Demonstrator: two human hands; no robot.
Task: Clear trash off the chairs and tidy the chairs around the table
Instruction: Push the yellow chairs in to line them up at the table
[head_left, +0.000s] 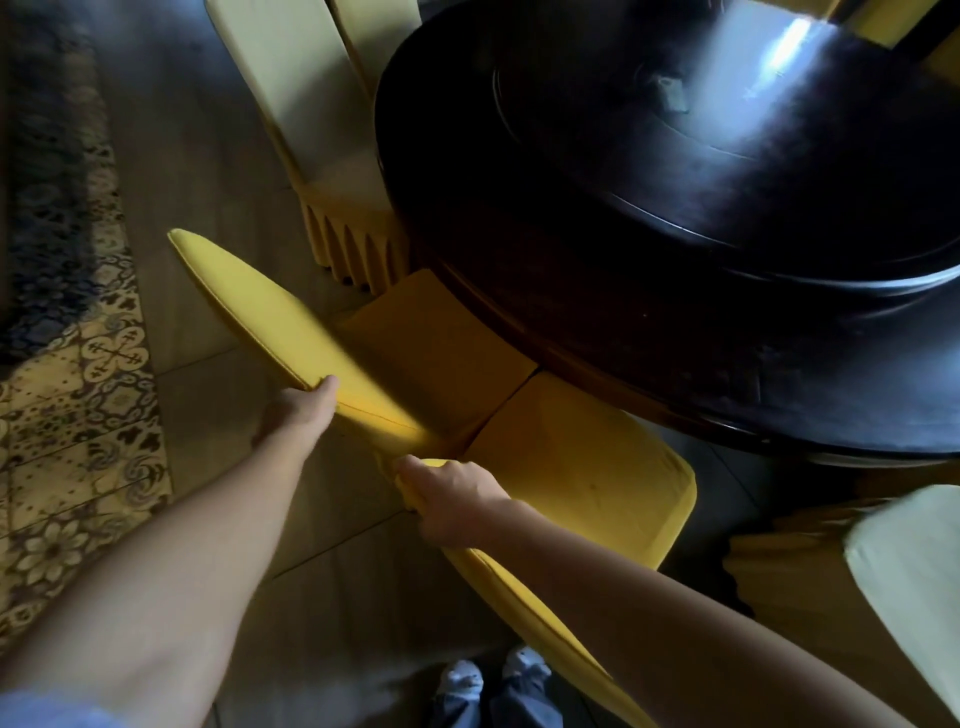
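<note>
Two yellow fabric-covered chairs stand side by side against the dark round table (597, 332). My left hand (298, 413) grips the top edge of the left chair's backrest (270, 317). My right hand (454, 501) grips the top edge of the right chair's backrest (519, 577). The left chair's seat (436, 343) and the right chair's seat (576, 467) both reach under the table's rim. No trash shows on either seat.
A pale yellow chair (306, 104) with a pleated skirt stands at the table's far left. Another pale chair (904, 561) is at the right edge. A patterned rug (67, 364) covers the floor on the left. My feet (493, 680) are just behind the right chair.
</note>
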